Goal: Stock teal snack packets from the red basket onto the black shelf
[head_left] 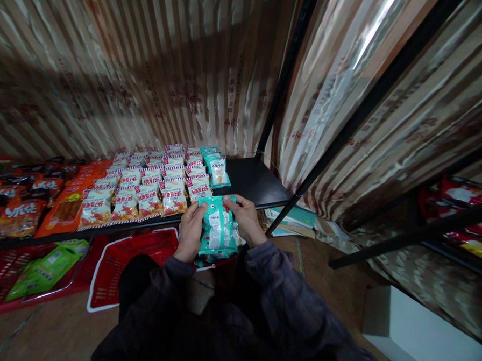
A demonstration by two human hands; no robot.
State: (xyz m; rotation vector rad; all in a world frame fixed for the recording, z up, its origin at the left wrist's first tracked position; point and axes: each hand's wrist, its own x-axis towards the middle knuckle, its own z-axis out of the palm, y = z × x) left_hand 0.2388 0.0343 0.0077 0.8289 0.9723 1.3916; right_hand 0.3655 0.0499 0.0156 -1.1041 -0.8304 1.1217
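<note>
A teal snack packet [218,227] is pinched at its two top corners, between my left hand [192,230] and my right hand [246,219]. Its printed back, with a white text panel, faces up toward me. Just beyond, on the black shelf [253,181], other teal packets [219,171] stand in a short column at the right end of the stock. Rows of white and orange snack packets [174,196] fill the shelf beside them on the left.
Orange bags [62,211] lie farther left. Below sit a red basket [137,250] and another holding green packets [47,270]. Black posts [302,191] rise at right, near papers [293,219] and a white box [418,327]. A striped curtain [138,72] hangs behind.
</note>
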